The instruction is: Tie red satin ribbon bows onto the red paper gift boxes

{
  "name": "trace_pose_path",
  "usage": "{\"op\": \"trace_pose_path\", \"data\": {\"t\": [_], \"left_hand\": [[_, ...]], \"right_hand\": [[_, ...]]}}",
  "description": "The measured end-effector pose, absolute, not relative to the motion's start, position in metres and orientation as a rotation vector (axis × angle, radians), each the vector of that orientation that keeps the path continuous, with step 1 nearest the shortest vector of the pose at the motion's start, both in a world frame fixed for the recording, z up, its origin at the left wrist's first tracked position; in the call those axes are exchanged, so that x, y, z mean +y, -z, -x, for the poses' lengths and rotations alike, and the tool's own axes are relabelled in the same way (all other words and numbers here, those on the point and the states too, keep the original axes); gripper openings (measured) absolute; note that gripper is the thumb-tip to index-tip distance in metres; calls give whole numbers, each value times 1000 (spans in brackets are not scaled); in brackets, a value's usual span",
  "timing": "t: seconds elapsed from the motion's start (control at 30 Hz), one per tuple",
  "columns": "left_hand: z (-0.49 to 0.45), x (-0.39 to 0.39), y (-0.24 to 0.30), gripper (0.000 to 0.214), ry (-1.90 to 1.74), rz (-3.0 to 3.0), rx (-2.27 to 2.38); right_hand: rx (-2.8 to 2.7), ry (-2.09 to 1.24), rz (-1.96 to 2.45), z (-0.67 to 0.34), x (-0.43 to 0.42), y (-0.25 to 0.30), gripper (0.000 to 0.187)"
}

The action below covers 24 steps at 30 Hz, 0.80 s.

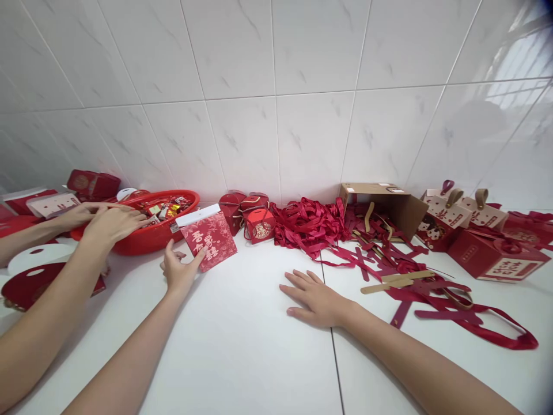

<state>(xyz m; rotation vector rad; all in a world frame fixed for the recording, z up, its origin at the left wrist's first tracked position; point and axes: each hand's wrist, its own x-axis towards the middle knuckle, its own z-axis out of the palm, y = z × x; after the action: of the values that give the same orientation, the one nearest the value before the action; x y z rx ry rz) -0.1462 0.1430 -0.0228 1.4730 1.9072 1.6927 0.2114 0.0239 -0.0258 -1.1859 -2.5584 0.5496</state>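
My left hand point(182, 266) grips a red paper gift box point(210, 241) with gold printed characters and a white top flap. The thumb presses on its front face, and the fingers are partly hidden behind it. My right hand point(311, 298) lies flat on the white table with its fingers spread, holding nothing. Beyond the right hand is a heap of dark red ribbon point(309, 226). Small finished red boxes point(261, 225) stand behind the gift box, near the wall.
At left, a co-worker's hands point(113, 222) reach over a red basin point(166, 236) of wrapped sweets. An open cardboard box point(404, 214) lies on its side, spilling red and gold strips point(397, 282). Several assembled gift boxes point(496, 253) stand at right. A tiled wall point(315, 138) bounds the back.
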Motion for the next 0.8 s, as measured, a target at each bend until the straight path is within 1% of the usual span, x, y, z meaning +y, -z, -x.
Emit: {"op": "trace_pose_path", "data": {"t": [0.1, 0.17, 0.23, 0.33, 0.43, 0.5, 0.53, 0.57, 0.67, 0.73, 0.77, 0.8], "left_hand": [[142, 140, 19, 68, -1688, -1498, 1876], [137, 136, 16, 59, -1647, -1542, 1756], [129, 130, 13, 62, -1567, -1589, 1585], [108, 111, 9, 67, -1376, -1643, 1336], [77, 82, 8, 59, -1135, -1666, 1149], [54, 62, 10, 55, -988, -1669, 1045], [44, 52, 11, 56, -934, -1670, 1003], [35, 44, 12, 57, -895, -1673, 970], [19, 28, 14, 57, -833, -1684, 914], [17, 24, 13, 55, -827, -1691, 902], [18, 23, 12, 55, -827, -1696, 897], [19, 22, 11, 55, -827, -1706, 880]], "right_hand": [[-2514, -575, 1163, -211, 24, 29, 61], [-2470, -595, 1142, -211, 24, 31, 60], [-2406, -615, 1130, -211, 24, 33, 62], [-2264, -630, 1157, -209, 27, 32, 72], [-2018, -635, 1134, -206, 27, 23, 81], [-1828, -646, 1005, -204, 23, 12, 83], [-1751, -657, 925, -203, 21, 5, 81], [-1699, -671, 854, -203, 17, -1, 74], [-1677, -688, 729, -203, 9, -16, 35], [-1712, -665, 675, -204, 5, -21, 14], [-1732, -645, 652, -204, 4, -22, 12], [-1749, -629, 637, -204, 4, -23, 13]]}}
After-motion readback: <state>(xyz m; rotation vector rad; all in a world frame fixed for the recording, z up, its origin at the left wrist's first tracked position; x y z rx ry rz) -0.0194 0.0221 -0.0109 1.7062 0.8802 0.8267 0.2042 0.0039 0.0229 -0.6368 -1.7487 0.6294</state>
